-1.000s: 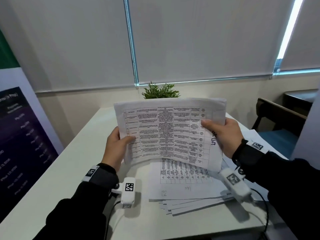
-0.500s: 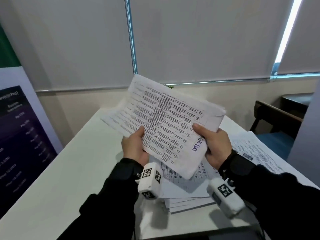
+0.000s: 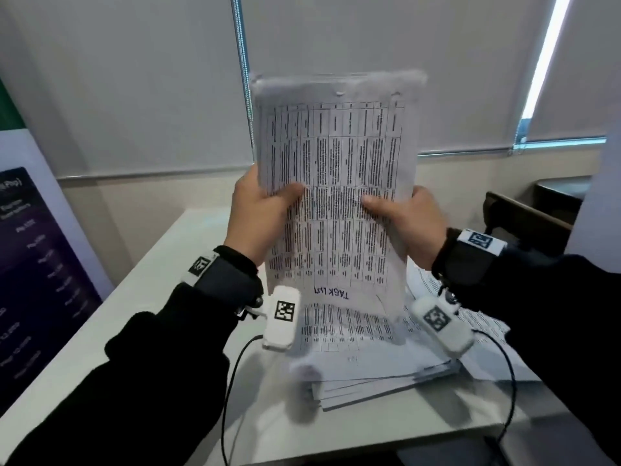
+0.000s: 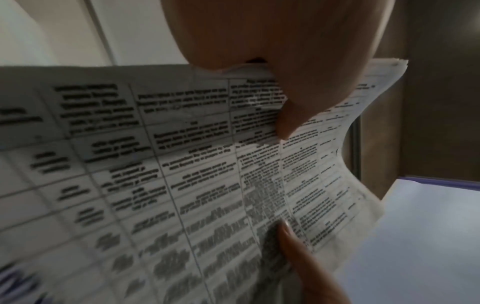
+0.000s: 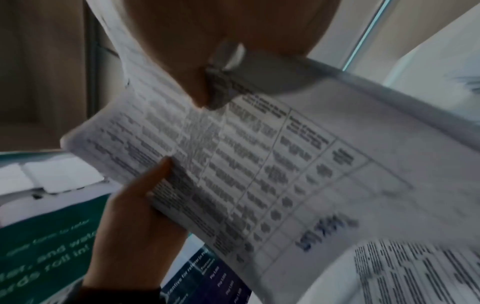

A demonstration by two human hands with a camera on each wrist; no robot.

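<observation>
Your left grip point(image 3: 258, 223) and right grip point(image 3: 415, 223) each pinch one side edge of the sheaf of papers point(image 3: 336, 156). Your thumbs point(image 3: 289, 192) are curled onto the printed front, and the other fingers are hidden behind it. The sheaf stands upright between the two grips with its long edges vertical and its printed table turned sideways. The blue handwritten title point(image 3: 331, 293) sits upside down near the bottom edge, below your thumbs. Under both grips a pile of papers point(image 3: 379, 371) lies loosely fanned on the white tabletop point(image 3: 151, 297). You cannot tell whether the sheaf's bottom edge touches it. Out to the left of your left grip stands a dark poster point(image 3: 37, 280), and to the right of your right grip is a wooden chair point(image 3: 527, 216). Beyond both grips hang grey roller blinds point(image 3: 134, 79).
</observation>
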